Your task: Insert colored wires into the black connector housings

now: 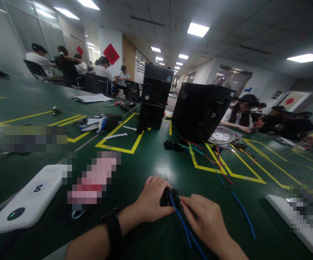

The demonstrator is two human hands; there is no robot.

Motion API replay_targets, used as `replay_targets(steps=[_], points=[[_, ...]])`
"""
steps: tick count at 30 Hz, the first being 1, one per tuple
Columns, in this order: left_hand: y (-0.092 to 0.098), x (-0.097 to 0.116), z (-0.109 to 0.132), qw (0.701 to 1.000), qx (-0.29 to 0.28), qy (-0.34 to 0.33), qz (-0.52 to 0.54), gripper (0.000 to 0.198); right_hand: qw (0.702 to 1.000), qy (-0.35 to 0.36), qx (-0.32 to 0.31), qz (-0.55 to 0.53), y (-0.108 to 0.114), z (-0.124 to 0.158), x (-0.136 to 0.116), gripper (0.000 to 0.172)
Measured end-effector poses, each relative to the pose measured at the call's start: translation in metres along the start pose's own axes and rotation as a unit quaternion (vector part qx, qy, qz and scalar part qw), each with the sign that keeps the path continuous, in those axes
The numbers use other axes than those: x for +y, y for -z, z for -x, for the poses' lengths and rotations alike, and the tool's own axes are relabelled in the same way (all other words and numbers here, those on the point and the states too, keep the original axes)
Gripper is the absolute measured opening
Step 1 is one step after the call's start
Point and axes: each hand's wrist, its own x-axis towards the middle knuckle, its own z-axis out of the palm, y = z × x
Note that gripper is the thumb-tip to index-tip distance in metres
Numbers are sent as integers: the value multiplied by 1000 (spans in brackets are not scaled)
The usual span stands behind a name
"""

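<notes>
Near the front of the green table, my left hand [153, 198] grips a small black terminal block [167, 196], its fingers over the far side and thumb along the near side. Blue wires [183, 225] run from the block down toward the bottom edge, between my hands. My right hand [203, 216] is closed, thumb and fingertips pinched together at the block's right side; what they pinch, if anything, is hidden. A black watch band [112, 225] circles my left wrist.
Two black computer towers [156, 97] [202, 110] stand ahead. Red, green and blue loose wires [213, 162], black connectors [171, 145] and a white basket [221, 135] lie right of centre. White devices [27, 198] [294, 222] flank me. Gloves [94, 124] and a drill [125, 105] lie left. People sit beyond.
</notes>
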Motion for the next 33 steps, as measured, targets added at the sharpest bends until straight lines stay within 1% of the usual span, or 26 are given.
replay_targets(steps=[2,4,7,9,12,15,17,19,21,24,26,28,30,33], points=[[0,0,0,1000,2,0,1,38,998,13,-55,-2,2,0,1,19],[0,0,0,1000,3,1,2,39,994,6,-106,1,7,0,4,20],[0,0,0,1000,0,1,3,39,990,-26,-140,9,15,0,10,20],[1,0,0,1000,-4,-1,4,40,990,-46,-130,14,19,0,13,20],[2,1,0,1000,-6,-3,4,40,996,-56,-67,22,17,0,14,18],[1,1,0,1000,-5,-2,2,40,999,-38,-1,30,8,-1,11,17],[1,2,1,1000,-3,0,-1,39,999,-17,17,28,3,-1,8,17],[1,2,0,1000,0,3,-2,39,1000,2,2,15,1,-2,6,18],[1,2,0,1000,1,6,0,39,999,12,-42,-1,4,-3,6,19],[1,2,-1,1000,-1,6,0,41,994,-2,-111,-14,14,-3,10,20],[1,1,-1,1000,-3,7,0,42,991,-16,-134,-14,19,-3,12,20],[1,1,0,1000,-6,6,-1,41,992,-25,-123,-6,21,-2,14,20],[1,1,0,1000,-7,1,-2,40,996,-26,-80,5,19,-1,14,19],[1,1,0,1000,-7,-2,-1,40,1000,-16,-10,11,11,-1,10,19]])
